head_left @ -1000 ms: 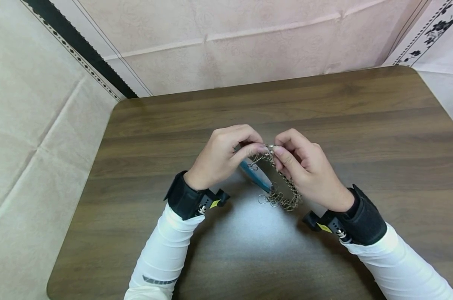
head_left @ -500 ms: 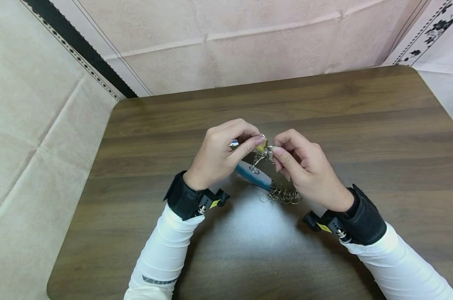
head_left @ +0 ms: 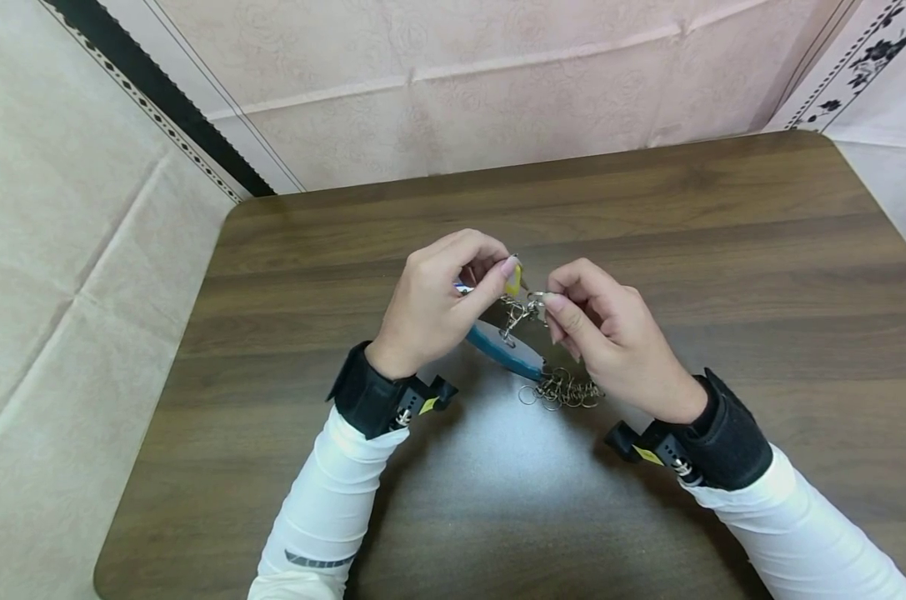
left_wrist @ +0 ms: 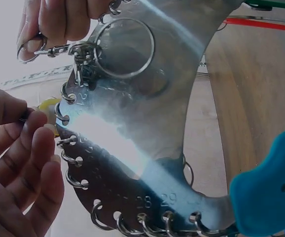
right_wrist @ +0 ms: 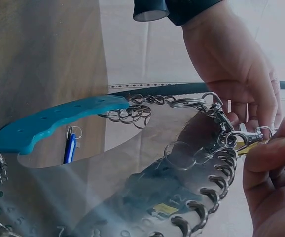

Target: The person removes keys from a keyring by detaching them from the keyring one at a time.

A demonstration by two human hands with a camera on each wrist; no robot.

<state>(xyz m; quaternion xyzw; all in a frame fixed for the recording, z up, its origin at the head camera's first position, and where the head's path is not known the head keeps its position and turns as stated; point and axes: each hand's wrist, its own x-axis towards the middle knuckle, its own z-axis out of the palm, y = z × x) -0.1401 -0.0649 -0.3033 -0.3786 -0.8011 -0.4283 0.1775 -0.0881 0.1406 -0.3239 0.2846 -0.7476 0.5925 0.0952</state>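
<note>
Fingers of the left hand (head_left: 441,296) pinch the yellow tag (head_left: 514,281), those of the right hand (head_left: 608,335) the snap clasp (right_wrist: 251,136); between them sits the numbered metal plate (left_wrist: 169,106). Steadying the clasp should prevent snagging.

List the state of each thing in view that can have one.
Shiny metal plate with teal handle: silver metal rings threaded through its edge.
Silver metal clasp: end pinched by the right hand; latched or not, unclear.
Small yellow piece: pinched by the left hand, partly hidden.
</note>
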